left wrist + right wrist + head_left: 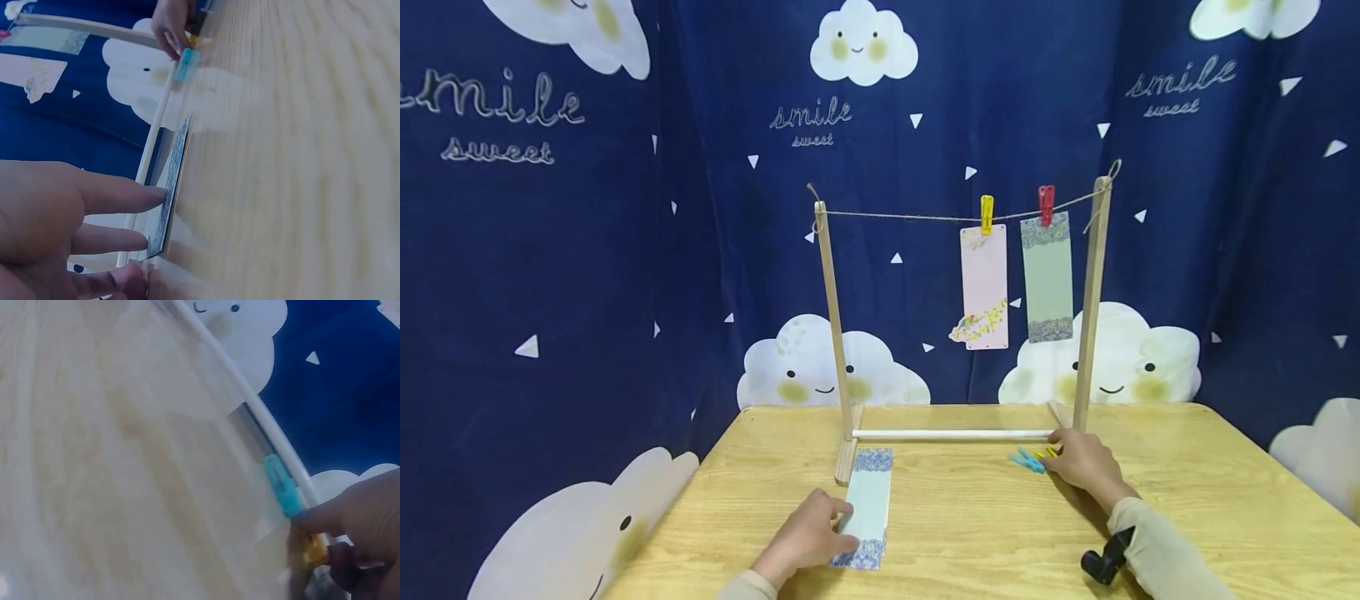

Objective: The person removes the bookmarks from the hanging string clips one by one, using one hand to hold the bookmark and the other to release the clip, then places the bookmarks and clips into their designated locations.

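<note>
My left hand (808,533) touches the near left part of a pale card with blue lace-patterned ends (868,504). The card lies flat on the table, with the edge of another showing under it. In the left wrist view, the fingers (119,194) reach fairly straight to the card's edge. At the foot of the right post, my right hand (1084,460) pinches a yellow clothespin (315,551), partly covered by the fingers. A blue clothespin (1027,460) lies right beside it, close to the fingertips in the right wrist view.
A wooden frame with two posts (1096,308) and a white bottom bar (955,434) stands at the back. From its string (895,217) hang a pink card (985,279) under a yellow clothespin (987,215) and a green card (1048,279) under a red clothespin (1046,205). A curtain is behind.
</note>
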Motion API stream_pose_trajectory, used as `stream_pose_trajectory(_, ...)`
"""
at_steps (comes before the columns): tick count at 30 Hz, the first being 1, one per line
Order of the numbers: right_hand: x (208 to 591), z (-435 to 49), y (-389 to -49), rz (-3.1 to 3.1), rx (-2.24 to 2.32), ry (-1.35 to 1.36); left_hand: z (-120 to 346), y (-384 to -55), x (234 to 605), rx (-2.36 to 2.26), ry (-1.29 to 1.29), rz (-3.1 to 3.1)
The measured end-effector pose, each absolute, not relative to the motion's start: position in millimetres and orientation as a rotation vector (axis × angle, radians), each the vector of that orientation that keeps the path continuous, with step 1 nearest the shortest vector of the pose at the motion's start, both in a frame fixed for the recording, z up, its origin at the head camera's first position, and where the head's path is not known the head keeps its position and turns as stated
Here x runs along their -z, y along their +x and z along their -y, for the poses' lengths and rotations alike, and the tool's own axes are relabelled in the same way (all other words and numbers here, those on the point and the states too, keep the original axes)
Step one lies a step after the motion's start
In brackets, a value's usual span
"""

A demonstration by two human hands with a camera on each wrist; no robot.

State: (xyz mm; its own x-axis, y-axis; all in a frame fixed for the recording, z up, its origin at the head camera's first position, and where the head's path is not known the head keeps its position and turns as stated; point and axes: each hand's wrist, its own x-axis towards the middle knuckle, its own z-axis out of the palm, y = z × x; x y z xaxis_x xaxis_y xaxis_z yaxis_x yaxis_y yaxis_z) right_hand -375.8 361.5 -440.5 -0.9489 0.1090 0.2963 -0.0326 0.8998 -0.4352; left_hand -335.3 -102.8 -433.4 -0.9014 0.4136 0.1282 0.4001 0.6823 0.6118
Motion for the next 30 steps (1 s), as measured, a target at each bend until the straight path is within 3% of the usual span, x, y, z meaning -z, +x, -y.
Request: stream_pose_trajectory(30, 362.9, -364.4, -361.3, 2.458, -0.802, 0.119, 77.5, -372.5, 393.5, -1.674, 0.929, -2.735)
